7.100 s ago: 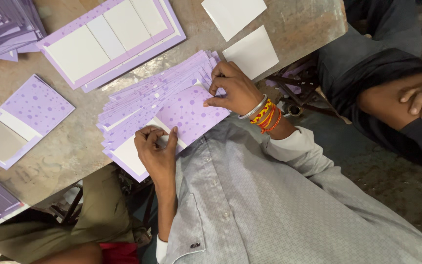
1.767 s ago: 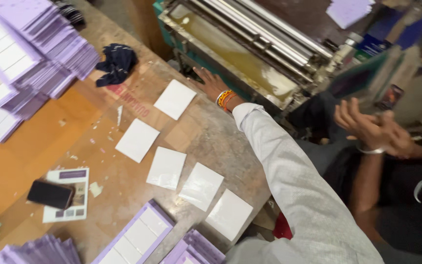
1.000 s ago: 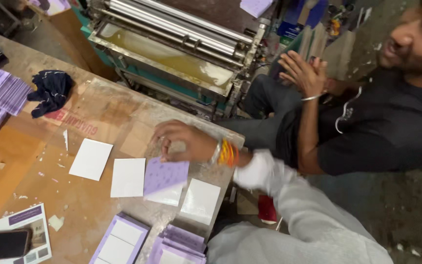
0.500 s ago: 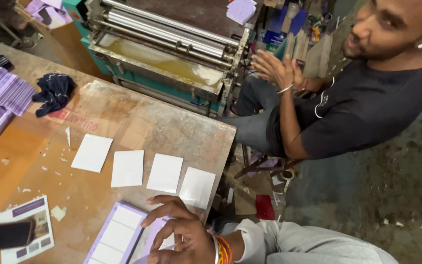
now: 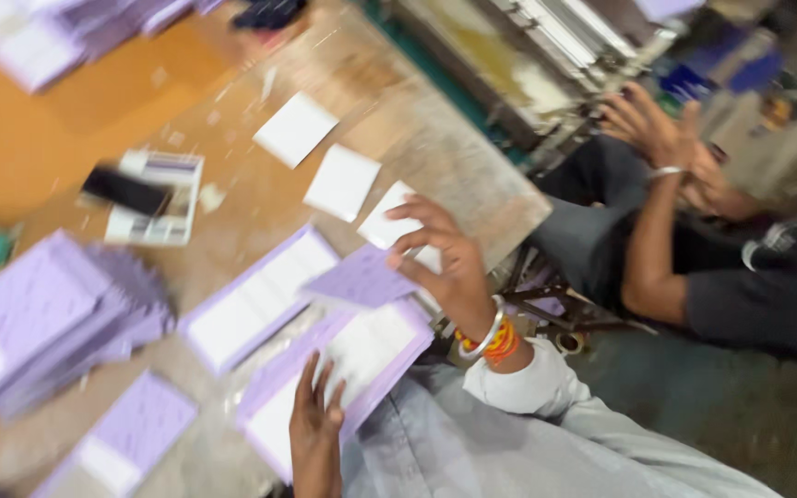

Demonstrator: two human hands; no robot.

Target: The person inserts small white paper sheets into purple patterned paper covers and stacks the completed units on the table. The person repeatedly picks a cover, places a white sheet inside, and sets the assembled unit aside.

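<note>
Right hand (image 5: pixel 449 267) pinching small lilac paper card (image 5: pixel 360 279), left hand (image 5: pixel 315 433) flat, fingers open, on purple-bordered sheet stack (image 5: pixel 343 369) nr worktable's front edge; best kept square w/ stack.

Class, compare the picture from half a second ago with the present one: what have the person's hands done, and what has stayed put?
The right hand has lifted off the table and now holds a lilac card above the stacks. The left hand has come into view, resting on a lilac-bordered sheet. The white squares on the wooden table lie as before, and the seated co-worker remains beside it.
</note>
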